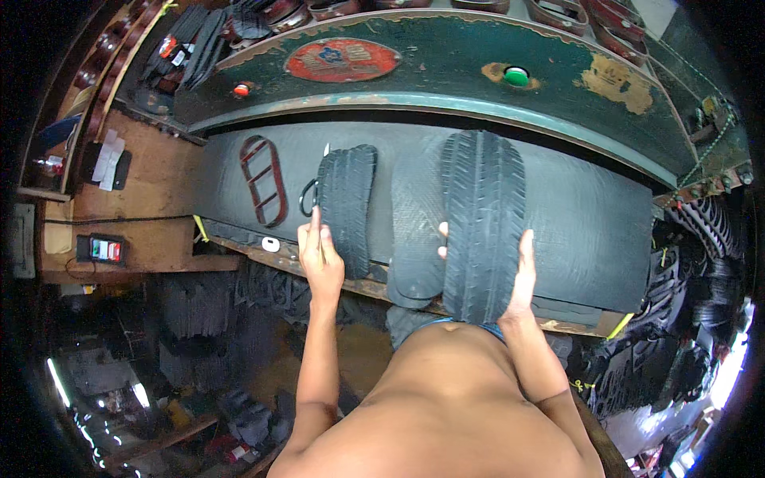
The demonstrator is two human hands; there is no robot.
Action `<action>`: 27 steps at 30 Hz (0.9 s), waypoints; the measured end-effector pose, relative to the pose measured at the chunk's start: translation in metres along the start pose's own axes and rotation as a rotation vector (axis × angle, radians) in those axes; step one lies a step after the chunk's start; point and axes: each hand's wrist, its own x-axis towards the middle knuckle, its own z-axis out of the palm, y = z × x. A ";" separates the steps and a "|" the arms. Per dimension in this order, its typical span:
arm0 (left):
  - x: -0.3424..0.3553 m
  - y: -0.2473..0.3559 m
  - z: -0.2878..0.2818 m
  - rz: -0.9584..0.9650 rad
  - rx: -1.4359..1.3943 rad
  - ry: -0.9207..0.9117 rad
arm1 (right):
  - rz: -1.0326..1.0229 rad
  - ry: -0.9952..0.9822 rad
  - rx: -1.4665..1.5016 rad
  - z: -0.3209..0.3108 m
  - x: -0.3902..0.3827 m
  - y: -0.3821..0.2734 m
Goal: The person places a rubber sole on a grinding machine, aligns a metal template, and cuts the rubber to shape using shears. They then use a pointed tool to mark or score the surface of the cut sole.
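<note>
My right hand (522, 283) holds a broad black piece of tire tread (484, 223) from below. Its thumb runs up the right edge, and fingertips show past the left edge. Beside that piece lies a dark textured rubber sole (417, 215). A narrower grooved tread piece (348, 207) rests left of the sole. Close by its left edge is my left hand (321, 255), index finger extended up to a black loop handle (307, 197). A pale pointed tip pokes out above the narrow tread, perhaps part of the same tool. No held thing shows in the left hand.
A dark red frame with crossbars (264, 182) and a small white object (271, 243) lie left on the dark press bed (598, 215). A green press beam (446, 72) with a green button spans behind. A small screen device (105, 248) sits on the wooden side table (155, 171).
</note>
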 end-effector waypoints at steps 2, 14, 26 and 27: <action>-0.001 0.050 -0.011 -0.023 -0.303 -0.180 | 0.000 0.007 -0.032 0.002 0.001 0.004; -0.006 0.163 0.032 0.406 -0.605 -0.309 | -0.053 0.157 -0.261 0.005 -0.005 0.027; -0.004 0.161 0.031 0.358 -0.568 -0.359 | -0.160 0.178 -0.275 0.005 -0.004 0.030; -0.004 0.162 0.032 0.348 -0.548 -0.370 | -0.179 0.173 -0.298 0.006 -0.003 0.030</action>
